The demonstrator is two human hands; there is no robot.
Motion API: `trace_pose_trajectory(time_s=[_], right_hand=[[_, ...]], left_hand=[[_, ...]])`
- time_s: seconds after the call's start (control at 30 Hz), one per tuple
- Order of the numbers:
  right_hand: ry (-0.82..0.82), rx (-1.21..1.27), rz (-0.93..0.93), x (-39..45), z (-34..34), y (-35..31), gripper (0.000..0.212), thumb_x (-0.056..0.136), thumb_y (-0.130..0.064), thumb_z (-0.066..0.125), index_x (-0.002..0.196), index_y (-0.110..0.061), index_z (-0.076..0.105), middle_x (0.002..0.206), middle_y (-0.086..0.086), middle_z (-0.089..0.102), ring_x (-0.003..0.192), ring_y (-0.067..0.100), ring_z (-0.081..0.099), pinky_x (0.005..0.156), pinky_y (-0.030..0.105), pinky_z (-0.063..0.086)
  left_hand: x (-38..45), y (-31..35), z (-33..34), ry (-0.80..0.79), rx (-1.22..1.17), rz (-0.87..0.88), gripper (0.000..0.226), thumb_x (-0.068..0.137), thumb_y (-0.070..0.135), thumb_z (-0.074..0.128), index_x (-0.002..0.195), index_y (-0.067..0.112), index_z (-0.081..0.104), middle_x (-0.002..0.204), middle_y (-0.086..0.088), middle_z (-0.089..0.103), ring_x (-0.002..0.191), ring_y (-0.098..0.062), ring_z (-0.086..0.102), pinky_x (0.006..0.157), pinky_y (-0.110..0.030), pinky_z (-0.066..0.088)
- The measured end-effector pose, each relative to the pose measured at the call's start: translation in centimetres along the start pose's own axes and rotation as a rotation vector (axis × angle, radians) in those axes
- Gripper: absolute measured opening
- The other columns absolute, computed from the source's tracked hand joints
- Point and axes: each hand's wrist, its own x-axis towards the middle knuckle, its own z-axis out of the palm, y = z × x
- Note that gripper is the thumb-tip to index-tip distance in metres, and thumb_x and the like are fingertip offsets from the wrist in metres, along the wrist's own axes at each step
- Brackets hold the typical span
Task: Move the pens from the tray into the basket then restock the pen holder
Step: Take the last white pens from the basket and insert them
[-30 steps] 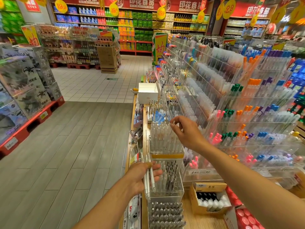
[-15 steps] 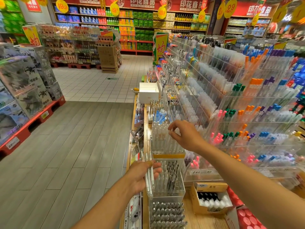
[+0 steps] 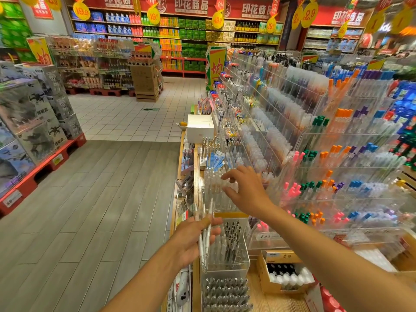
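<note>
Now left hand (image 3: 191, 239) grips white pens (image 3: 206, 233) between curled fingers (image 3: 212, 230).

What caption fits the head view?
Left hand grips white pens while right hand reaches over the clear pen holder.

We see two bare forearms, which enter from the 6 o'clock and the 4 o'clock edge. No sleeve covers them up to the frame border. The left hand (image 3: 193, 239) and the right hand (image 3: 246, 192) wear no glove, ring or watch. The nails are short and plain.
</note>
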Motion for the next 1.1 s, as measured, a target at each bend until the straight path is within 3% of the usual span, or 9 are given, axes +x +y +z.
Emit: trace_pose_trajectory(time_s=[0.07,0.13,0.2,0.37,0.53,0.67,0.8,0.93,1.1], right_hand=[[0.002,0.366,0.159,-1.0,0.2,-0.6,0.012,0.091,-0.025,0.065,0.103,-0.027,0.065,0.088,-0.01,0.058,0.082,0.0,0.052,0.072,0.013,0.039],[-0.163,0.716,0.377,-1.6,0.2,-1.3,0.012,0.093,-0.02,0.062,0.103,-0.026,0.065,0.092,-0.007,0.063,0.078,-0.004,0.058,0.064,0.01,0.041],[-0.286,0.82,0.49,-1.9,0.2,-1.5,0.014,0.096,-0.018,0.059,0.108,-0.021,0.064,0.095,-0.004,0.064,0.069,-0.009,0.059,0.059,0.01,0.04],[-0.391,0.962,0.506,-1.9,-0.2,-1.2,0.02,0.098,-0.023,0.055,0.111,-0.016,0.068,0.058,-0.018,0.053,0.057,0.006,0.041,0.057,0.02,0.036],[-0.515,1.172,0.424,-1.8,-0.9,-0.8,0.013,0.097,-0.013,0.055,0.099,-0.015,0.068,0.091,0.005,0.057,0.063,0.009,0.047,0.064,0.024,0.04],[-0.543,1.321,0.406,-1.6,-1.0,-0.5,0.021,0.096,-0.007,0.053,0.114,-0.005,0.062,0.082,0.001,0.061,0.072,0.013,0.058,0.075,0.028,0.047],[-0.393,1.251,0.381,-1.1,-1.0,-0.7,0.009,0.095,-0.006,0.055,0.1,-0.006,0.062,0.083,0.006,0.06,0.068,0.014,0.059,0.062,0.023,0.048],[-0.211,1.063,0.359,0.0,-1.7,-0.4,0.009,0.097,-0.009,0.053,0.101,-0.003,0.058,0.085,0.011,0.062,0.067,0.014,0.062,0.063,0.024,0.051],[-0.004,0.67,0.201,1.2,-2.6,-0.3,0.005,0.101,-0.017,0.047,0.097,-0.018,0.051,0.079,0.003,0.06,0.066,0.009,0.058,0.064,0.027,0.05]], left_hand=[[-0.3,0.2,0.2,-0.031,-0.024,0.037,0.026,0.096,0.014,0.061,0.11,-0.007,0.066,0.094,-0.017,0.075,0.062,-0.017,0.069,0.052,-0.024,0.057],[-0.5,0.2,0.4,-0.059,-0.035,0.065,0.028,0.093,0.015,0.063,0.112,-0.007,0.064,0.089,-0.016,0.075,0.062,-0.018,0.068,0.053,-0.024,0.056],[-0.7,0.1,0.4,-0.091,-0.038,0.068,0.034,0.086,0.017,0.067,0.11,-0.007,0.064,0.084,-0.016,0.072,0.062,-0.019,0.067,0.053,-0.024,0.056],[-0.8,-0.2,0.3,-0.17,-0.038,0.057,0.042,0.082,0.02,0.07,0.116,-0.004,0.064,0.083,-0.014,0.07,0.065,-0.02,0.067,0.054,-0.025,0.056],[-1.0,-0.1,0.1,-0.243,-0.105,0.073,0.035,0.084,0.019,0.069,0.112,-0.002,0.065,0.083,-0.014,0.069,0.065,-0.019,0.066,0.053,-0.025,0.056],[-1.1,0.1,0.2,-0.276,-0.132,0.077,0.031,0.086,0.018,0.067,0.11,-0.002,0.067,0.085,-0.015,0.068,0.064,-0.019,0.066,0.053,-0.025,0.057],[-1.1,0.0,0.2,-0.254,-0.174,0.055,0.034,0.086,0.017,0.065,0.112,-0.006,0.065,0.087,-0.018,0.068,0.065,-0.021,0.066,0.054,-0.026,0.058],[-1.0,-0.3,-0.1,-0.209,-0.245,0.03,0.036,0.087,0.014,0.061,0.117,-0.004,0.06,0.085,-0.019,0.067,0.063,-0.022,0.064,0.052,-0.029,0.059],[-0.5,-0.6,-0.4,-0.066,-0.257,0.006,0.018,0.101,0.013,0.05,0.102,-0.001,0.061,0.076,-0.017,0.069,0.055,-0.021,0.065,0.047,-0.028,0.057]])
